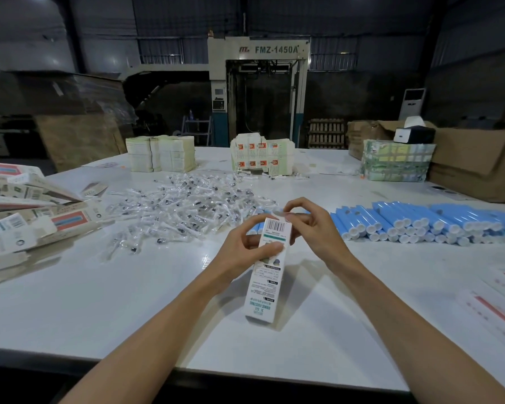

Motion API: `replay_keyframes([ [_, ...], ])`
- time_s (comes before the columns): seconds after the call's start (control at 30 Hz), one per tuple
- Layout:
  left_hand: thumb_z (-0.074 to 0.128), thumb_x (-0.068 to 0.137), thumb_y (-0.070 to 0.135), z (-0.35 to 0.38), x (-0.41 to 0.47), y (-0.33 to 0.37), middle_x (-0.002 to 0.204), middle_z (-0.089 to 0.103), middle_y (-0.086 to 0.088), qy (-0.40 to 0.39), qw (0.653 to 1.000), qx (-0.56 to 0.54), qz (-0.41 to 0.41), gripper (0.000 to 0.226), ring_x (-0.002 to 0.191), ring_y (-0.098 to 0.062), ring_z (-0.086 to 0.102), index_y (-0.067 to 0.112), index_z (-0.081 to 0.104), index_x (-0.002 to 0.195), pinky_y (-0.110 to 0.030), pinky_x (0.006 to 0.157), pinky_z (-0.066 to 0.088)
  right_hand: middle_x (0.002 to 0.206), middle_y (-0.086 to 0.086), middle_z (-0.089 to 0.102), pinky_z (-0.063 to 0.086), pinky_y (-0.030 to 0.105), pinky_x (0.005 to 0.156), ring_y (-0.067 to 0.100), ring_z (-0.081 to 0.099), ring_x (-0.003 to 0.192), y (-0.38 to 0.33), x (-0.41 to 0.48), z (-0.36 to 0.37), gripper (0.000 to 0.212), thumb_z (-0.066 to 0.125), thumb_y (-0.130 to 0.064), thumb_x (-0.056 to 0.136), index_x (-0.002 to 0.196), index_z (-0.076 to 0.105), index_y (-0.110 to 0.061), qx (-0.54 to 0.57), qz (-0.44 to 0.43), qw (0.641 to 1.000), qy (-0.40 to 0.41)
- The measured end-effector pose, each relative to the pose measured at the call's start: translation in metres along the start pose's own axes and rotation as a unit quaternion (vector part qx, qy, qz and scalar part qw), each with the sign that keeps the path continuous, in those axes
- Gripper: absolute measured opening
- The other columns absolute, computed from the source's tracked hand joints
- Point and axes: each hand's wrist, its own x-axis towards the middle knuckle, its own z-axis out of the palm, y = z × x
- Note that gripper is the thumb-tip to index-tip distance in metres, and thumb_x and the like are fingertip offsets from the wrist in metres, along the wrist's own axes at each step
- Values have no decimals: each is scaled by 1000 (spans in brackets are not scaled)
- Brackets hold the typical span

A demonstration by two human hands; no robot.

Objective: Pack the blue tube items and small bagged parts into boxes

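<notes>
Bare forearms (169, 322), bare left grip (245, 246), right grip (314, 228)

Open bench (99, 301) lies near us, left and right of the box (267, 281) we hold. Farther out, the heap of bagged parts (187, 205) bars the left, the blue tubes (420, 223) the right. At the left edge piled boxes (27, 223) crowd in, at the right edge flat cartons (502, 304). Along the far edge stand carton stacks (164, 154).

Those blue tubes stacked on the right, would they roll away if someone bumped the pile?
Probably, yes. The blue tubes are round and smooth-looking, lying on their sides on a glossy table, so loose ones would likely roll. Stacked side by side in layers, they probably hold each other in place. They look light, too.
</notes>
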Motion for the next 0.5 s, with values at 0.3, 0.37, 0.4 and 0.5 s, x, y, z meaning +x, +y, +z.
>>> replay_keyframes([
  [0.3, 84, 95, 17, 0, 0, 1, 112, 82, -10, 17, 1000, 1, 15, 51, 96, -28, 80, 41, 63, 136, -35, 77, 64, 101, 8, 79, 61, 30, 77, 25, 77, 95, -12, -1, 3, 20, 53, -28, 110, 104, 66, -15, 58, 27, 998, -17],
  [0.37, 83, 96, 18, 0, 1, 1, 113, 82, -9, 18, 1000, 4, 20, 49, 97, -28, 80, 44, 63, 132, -33, 77, 64, 99, 8, 79, 62, 33, 77, 26, 78, 95, -13, -1, 6, 26, 56, -32, 109, 96, 71, -15, 85, 53, 995, 9],
  [0.4, 83, 96, 18, -1, 0, 1, 113, 82, -9, 17, 1000, 5, 21, 49, 97, -28, 80, 45, 62, 132, -32, 77, 63, 98, 9, 79, 63, 36, 78, 27, 78, 95, -12, 0, 8, 26, 57, -31, 108, 94, 72, -14, 90, 58, 994, 23],
  [0.5, 84, 95, 21, -1, 0, 3, 114, 82, -9, 6, 1000, 6, 23, 49, 97, -27, 80, 44, 60, 132, -32, 78, 63, 94, 11, 80, 64, 35, 78, 27, 78, 93, -12, 1, 10, 20, 65, -28, 103, 93, 74, -13, 98, 68, 992, 38],
])
